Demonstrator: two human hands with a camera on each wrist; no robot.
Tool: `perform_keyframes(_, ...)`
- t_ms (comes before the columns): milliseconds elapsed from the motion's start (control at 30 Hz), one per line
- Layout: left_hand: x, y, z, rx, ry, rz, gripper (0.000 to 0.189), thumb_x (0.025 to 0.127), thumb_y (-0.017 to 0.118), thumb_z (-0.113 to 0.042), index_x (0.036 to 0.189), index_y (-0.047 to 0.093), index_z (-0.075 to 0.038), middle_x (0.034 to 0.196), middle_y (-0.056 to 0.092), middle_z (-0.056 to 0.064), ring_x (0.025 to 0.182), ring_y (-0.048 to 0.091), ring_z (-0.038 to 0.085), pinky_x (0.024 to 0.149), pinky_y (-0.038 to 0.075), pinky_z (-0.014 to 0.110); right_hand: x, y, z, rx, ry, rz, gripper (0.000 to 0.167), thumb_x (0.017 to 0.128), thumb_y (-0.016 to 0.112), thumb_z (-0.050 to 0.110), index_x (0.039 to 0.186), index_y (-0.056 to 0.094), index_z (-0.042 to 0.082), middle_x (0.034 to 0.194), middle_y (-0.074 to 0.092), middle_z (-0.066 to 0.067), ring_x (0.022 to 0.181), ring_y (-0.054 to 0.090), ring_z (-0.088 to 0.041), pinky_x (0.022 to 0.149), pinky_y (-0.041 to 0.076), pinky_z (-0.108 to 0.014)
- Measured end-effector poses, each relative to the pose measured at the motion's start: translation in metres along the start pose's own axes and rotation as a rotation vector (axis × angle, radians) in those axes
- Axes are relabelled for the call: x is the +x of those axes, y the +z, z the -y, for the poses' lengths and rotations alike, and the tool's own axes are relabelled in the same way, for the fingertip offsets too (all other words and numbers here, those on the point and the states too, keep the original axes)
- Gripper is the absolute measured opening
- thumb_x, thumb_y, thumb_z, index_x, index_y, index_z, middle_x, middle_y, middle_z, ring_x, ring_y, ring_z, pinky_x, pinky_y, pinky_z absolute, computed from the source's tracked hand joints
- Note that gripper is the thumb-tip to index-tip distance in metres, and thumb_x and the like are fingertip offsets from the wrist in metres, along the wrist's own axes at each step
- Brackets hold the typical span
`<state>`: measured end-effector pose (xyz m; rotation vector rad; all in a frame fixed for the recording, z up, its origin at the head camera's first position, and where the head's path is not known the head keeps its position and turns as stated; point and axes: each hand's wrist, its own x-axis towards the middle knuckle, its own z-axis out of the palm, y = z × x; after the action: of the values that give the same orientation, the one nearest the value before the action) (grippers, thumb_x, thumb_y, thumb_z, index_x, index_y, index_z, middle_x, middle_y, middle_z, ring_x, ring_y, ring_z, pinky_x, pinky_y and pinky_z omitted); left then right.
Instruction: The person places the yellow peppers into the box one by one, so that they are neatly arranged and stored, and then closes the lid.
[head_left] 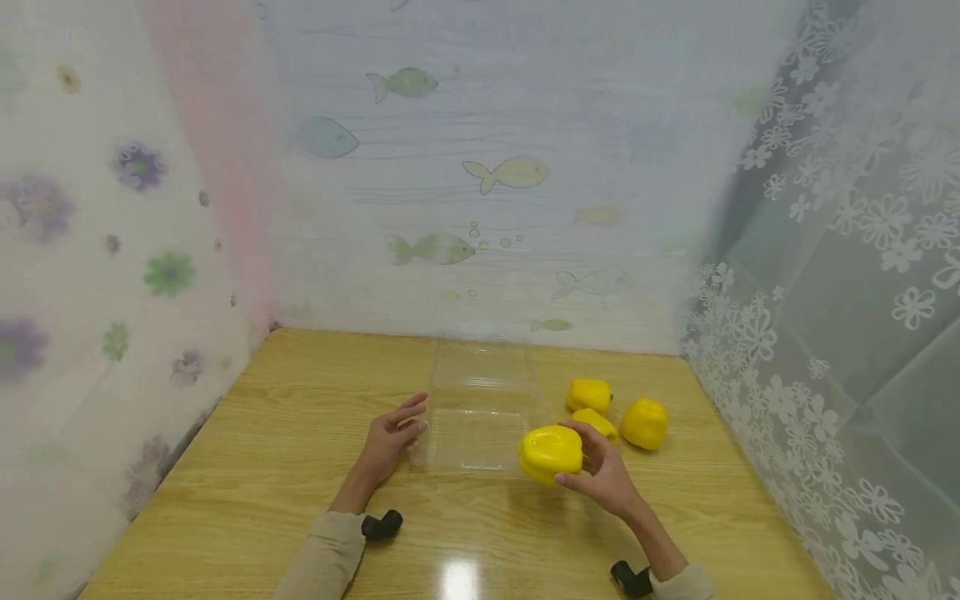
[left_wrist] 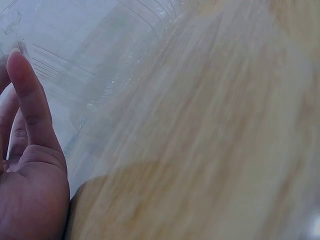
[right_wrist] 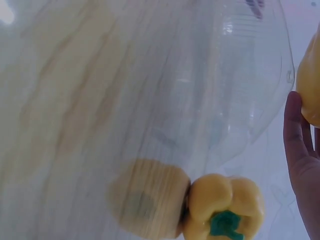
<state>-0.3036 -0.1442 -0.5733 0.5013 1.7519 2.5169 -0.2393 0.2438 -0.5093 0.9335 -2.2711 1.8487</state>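
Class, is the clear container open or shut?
The container is open: the head view shows its lid folded back beyond the uncovered base.

The head view looks forward and down on the table; both wrist views look from nearer, all sharing the clear box.

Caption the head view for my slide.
Right hand holding a yellow pepper, left hand beside the clear container.

A glossy wood-grain table (white glare gleams on its near side) carries an open clear plastic clamshell container; to the container's right sit three yellow bell peppers, one partly hidden.
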Motion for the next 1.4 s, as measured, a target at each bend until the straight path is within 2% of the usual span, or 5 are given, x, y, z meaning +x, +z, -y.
perform_keyframes(500, 0.000, 0.001, 0.000, -0.028, -0.008, -0.010, 0.056, 0.096, 0.065, 0.004, 0.138, 0.038, 0.027, 0.159, 0.042, 0.016, 0.080, 0.061, 0.002, 0.062, 0.052, 0.016, 0.015, 0.008, 0.001, 0.022, -0.014, 0.013, 0.066, 0.085, 0.076, -0.006, 0.144, 0.044, -0.008, 0.134, 0.063, -0.003, 0.117, 0.062, -0.009, 0.093, 0.056, -0.030)
perform_keyframes(900, 0.000, 0.000, 0.000, -0.020, -0.001, 0.000, 0.055, 0.097, 0.065, 0.004, 0.138, 0.038, 0.027, 0.159, 0.041, 0.017, 0.079, 0.060, 0.002, 0.062, 0.051, 0.015, 0.031, 0.024, 0.002, 0.075, 0.065, 0.080, 0.065, 0.090, 0.074, -0.002, 0.147, 0.042, -0.005, 0.141, 0.050, -0.030, 0.118, 0.061, -0.009, 0.088, 0.059, -0.033)
perform_keyframes(1000, -0.001, -0.001, 0.000, -0.001, -0.011, -0.005, 0.053, 0.097, 0.065, 0.003, 0.138, 0.041, 0.026, 0.160, 0.040, 0.017, 0.081, 0.060, 0.003, 0.063, 0.052, 0.016, 0.037, 0.031, 0.002, 0.071, 0.104, 0.082, 0.066, 0.092, 0.074, 0.002, 0.149, 0.042, 0.000, 0.145, 0.048, -0.029, 0.124, 0.058, -0.014, 0.089, 0.058, -0.033)
perform_keyframes(1167, -0.001, -0.001, -0.001, 0.017, -0.022, -0.002, 0.054, 0.097, 0.066, 0.000, 0.139, 0.042, 0.024, 0.161, 0.037, 0.019, 0.082, 0.060, 0.003, 0.063, 0.052, 0.016, 0.047, 0.043, 0.000, 0.047, 0.150, 0.094, 0.069, 0.092, 0.075, 0.007, 0.152, 0.041, 0.008, 0.149, 0.047, -0.023, 0.133, 0.050, -0.038, 0.092, 0.058, -0.035)
perform_keyframes(1400, 0.000, -0.001, -0.001, 0.016, -0.015, -0.004, 0.052, 0.096, 0.066, 0.002, 0.138, 0.044, 0.024, 0.160, 0.039, 0.017, 0.079, 0.060, 0.003, 0.062, 0.051, 0.016, 0.060, 0.055, -0.007, 0.016, 0.188, 0.105, 0.071, 0.090, 0.077, 0.007, 0.152, 0.042, 0.011, 0.147, 0.050, -0.018, 0.133, 0.050, -0.040, 0.094, 0.057, -0.035)
